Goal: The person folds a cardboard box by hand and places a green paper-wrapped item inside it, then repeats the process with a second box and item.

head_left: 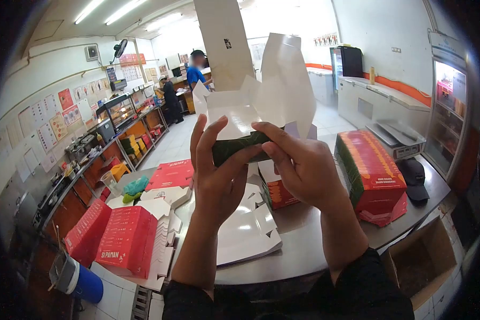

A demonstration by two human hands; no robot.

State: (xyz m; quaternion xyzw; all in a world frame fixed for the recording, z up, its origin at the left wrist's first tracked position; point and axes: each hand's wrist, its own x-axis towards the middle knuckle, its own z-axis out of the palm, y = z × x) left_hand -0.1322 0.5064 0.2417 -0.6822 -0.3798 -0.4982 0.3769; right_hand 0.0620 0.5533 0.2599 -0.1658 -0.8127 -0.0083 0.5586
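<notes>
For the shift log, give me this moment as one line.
left hand: folding carton edge | right hand: same carton | below: flat cartons on steel table | sides: red box stacks

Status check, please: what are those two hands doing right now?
Left hand and right hand both grip a half-folded carton. Flat cartons beneath. Nothing blocking.

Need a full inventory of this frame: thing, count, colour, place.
Half-folded box: one, white inside with a dark green edge, held up at centre.
Flat box blanks: a pile, white, on the counter under the hands.
Red box stacks: several, red, left counter.
Banded box stack: one, red and green, right counter.
Cap: one, black, far right.
Cardboard carton: one, brown, floor at right.
People: two, background.
Left hand, right hand: both grip the box.
</notes>
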